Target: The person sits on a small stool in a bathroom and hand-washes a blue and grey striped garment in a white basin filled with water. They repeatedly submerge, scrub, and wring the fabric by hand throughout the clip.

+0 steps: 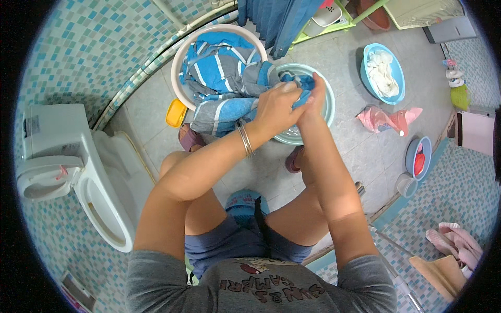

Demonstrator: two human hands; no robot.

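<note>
A large blue, grey and white striped cloth fills a white basin and drapes over its right rim. Its bunched end reaches over a pale green basin with clear water in it. My left hand is closed round the bunched cloth, a bangle on that wrist. Pressed close against it, my right hand also grips the cloth, with its thumb pointing up. The fingers are partly hidden by the hands themselves and the fabric.
On the far right stands a blue basin of white cloth, near a pink cloth on the tiles. A yellow container sits by my left slipper. The toilet is at left; a blue curtain hangs behind the basins.
</note>
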